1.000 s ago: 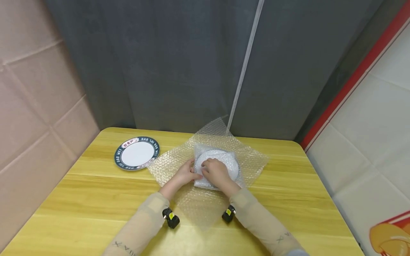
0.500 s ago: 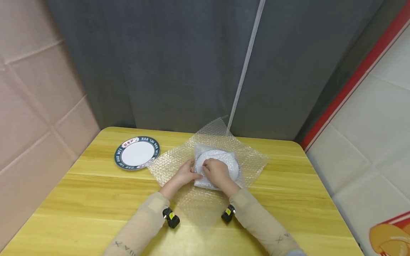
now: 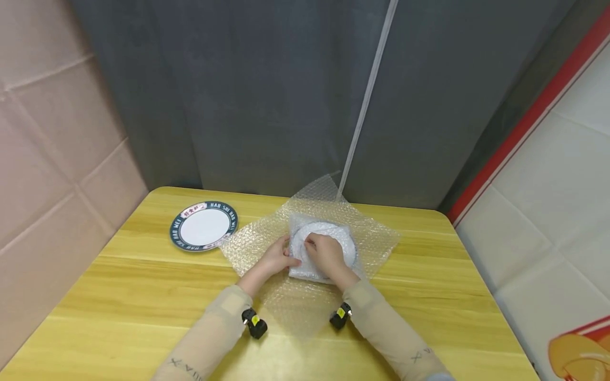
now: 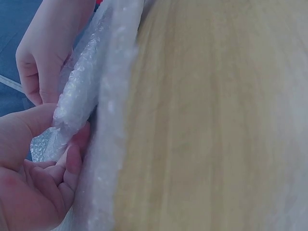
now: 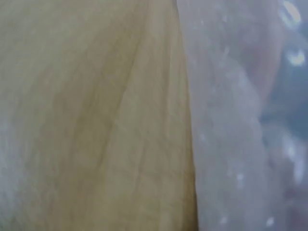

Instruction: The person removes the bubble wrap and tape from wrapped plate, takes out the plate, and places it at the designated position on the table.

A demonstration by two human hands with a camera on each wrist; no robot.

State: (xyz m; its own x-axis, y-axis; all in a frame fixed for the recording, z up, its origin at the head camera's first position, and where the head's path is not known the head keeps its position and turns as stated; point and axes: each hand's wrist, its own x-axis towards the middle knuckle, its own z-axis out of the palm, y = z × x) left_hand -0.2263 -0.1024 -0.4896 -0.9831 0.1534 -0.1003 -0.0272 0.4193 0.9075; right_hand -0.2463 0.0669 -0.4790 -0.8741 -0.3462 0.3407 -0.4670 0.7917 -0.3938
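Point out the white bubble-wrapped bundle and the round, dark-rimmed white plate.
White bubble-wrapped bundle [image 3: 346, 246], head view: right side of its upper face.
Round, dark-rimmed white plate [image 3: 205, 227], head view: white centre.

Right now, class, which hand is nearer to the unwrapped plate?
The left hand. It holds the left edge of the wrapped bundle, right of the plate and nearer the person; the right hand is farther right, over the bundle.

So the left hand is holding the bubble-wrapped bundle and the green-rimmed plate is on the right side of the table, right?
Not quite: the green-rimmed plate is on the left side of the table, as the head view shows. The left hand is holding the bubble-wrapped bundle.
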